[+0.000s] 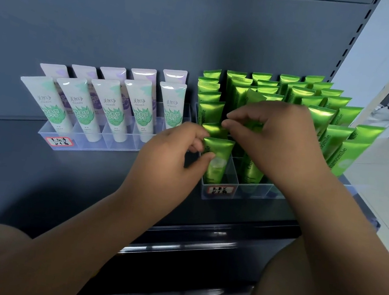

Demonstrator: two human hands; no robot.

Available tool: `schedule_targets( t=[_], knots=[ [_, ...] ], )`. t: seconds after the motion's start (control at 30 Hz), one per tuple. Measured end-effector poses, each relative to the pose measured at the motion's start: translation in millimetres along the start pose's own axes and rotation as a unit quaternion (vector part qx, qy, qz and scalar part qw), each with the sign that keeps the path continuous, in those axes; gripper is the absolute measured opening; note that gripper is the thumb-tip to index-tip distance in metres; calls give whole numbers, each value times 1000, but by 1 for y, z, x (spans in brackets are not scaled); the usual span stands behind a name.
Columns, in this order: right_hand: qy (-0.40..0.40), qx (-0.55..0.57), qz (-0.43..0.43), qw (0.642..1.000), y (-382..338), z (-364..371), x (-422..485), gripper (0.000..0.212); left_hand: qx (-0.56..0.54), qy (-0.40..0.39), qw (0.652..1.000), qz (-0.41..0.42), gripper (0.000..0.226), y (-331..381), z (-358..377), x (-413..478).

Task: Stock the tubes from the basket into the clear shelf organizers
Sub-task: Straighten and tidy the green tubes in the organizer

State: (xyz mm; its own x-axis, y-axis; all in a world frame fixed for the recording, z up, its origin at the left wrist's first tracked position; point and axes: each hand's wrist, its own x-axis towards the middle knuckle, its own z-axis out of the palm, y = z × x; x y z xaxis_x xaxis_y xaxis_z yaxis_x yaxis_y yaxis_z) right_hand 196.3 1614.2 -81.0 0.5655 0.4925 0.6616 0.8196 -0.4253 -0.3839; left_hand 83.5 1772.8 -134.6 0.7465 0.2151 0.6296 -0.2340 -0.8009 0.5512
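Pinching a glossy green plastic tube (217,160), the left hand (170,155) seats it upright. Beyond, the right hand (273,133) pinches its neighbour (254,125), probably steadying.

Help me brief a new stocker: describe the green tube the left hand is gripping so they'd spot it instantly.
On the grey shelf, find the right-hand clear organizer, full of shiny green tubes. The tube stands in its front-left compartment, just above the handwritten label. It is the frontmost in that column, pinched by the left hand.
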Motion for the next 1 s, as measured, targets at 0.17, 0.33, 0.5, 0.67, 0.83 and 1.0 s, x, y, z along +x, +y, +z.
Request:
schedule_targets(
  t=[0.17, 0.33, 0.5, 0.67, 0.83, 1.0],
  knots=[
    [-8, -1, 3, 1000, 1, 0, 0, 15, 7, 3, 1000, -12, 24, 1, 0, -1],
    [-11, -3, 5, 1000, 0, 1, -1, 15, 7, -2, 1000, -12, 25, -1, -1, -1],
    [-9, 4, 14, 1000, -3, -3, 1, 15, 6, -16, 1000, -15, 30, 0, -2, -1],
    [11, 10, 27, 1000, -16, -17, 46, 13, -3, -22, 999, -45, 39, 5, -9, -1],
    [-71, -79, -16, 994, -10, 1, 130, 18, 1, -14, 997, -79, 47, -3, -21, -2],
    [-207, -174, -32, 962, 14, 43, 184, 25, 152, -80, 985, -18, 64, -26, -26, 0]
  ],
)
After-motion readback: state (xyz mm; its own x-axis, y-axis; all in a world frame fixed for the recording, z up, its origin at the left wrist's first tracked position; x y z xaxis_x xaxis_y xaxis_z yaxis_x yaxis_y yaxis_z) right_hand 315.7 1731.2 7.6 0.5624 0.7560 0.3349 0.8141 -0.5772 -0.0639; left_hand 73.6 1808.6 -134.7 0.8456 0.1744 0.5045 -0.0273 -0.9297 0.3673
